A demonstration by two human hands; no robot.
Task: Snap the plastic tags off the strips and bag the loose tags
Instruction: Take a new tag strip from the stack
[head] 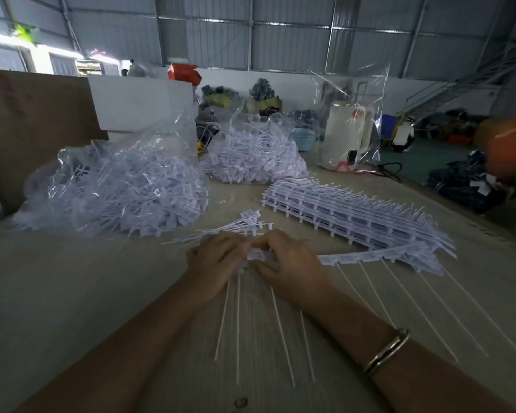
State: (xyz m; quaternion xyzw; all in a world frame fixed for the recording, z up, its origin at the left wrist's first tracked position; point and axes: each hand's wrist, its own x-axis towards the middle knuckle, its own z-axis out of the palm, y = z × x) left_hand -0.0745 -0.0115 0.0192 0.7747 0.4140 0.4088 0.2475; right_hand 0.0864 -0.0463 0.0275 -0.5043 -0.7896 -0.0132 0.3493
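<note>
Both hands, left hand [218, 257] and right hand [283, 260], pinch one strip [349, 258] of tags on the bench [72, 293]; stacked strips [340, 210] lie beyond the right hand, two filled bags [116, 189] beyond the left.

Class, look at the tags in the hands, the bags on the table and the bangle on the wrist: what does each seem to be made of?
Tags: white moulded plastic, matt; thin stiff tails.
Bags: clear thin plastic film, glossy; crinkles and glints, contents show through.
Bangle: probably metal, polished; silvery highlights, though the exact metal is unclear.
</note>
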